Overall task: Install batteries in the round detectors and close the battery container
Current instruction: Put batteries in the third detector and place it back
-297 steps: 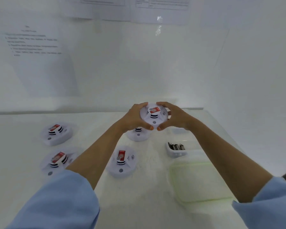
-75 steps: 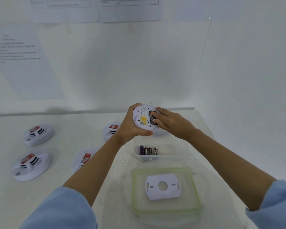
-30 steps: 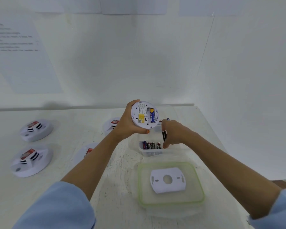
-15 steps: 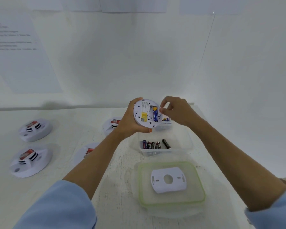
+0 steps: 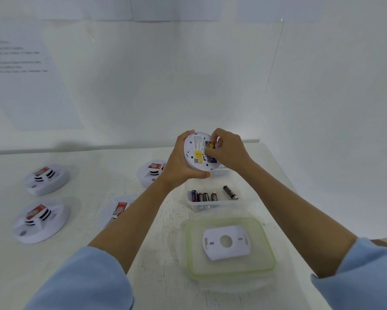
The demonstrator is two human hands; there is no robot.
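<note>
A person's left hand (image 5: 179, 162) grips a round detector (image 5: 195, 153), back side facing the camera, above the worktop (image 5: 94, 166). The right hand (image 5: 229, 151) pinches a battery (image 5: 211, 144) at its open compartment. Below sits the open battery container (image 5: 212, 205) holding several loose batteries (image 5: 204, 196). Its green-rimmed lid (image 5: 264, 262) lies nearer, carrying a white mounting plate (image 5: 227, 242), and four other detectors (image 5: 46, 179) rest to the left.
</note>
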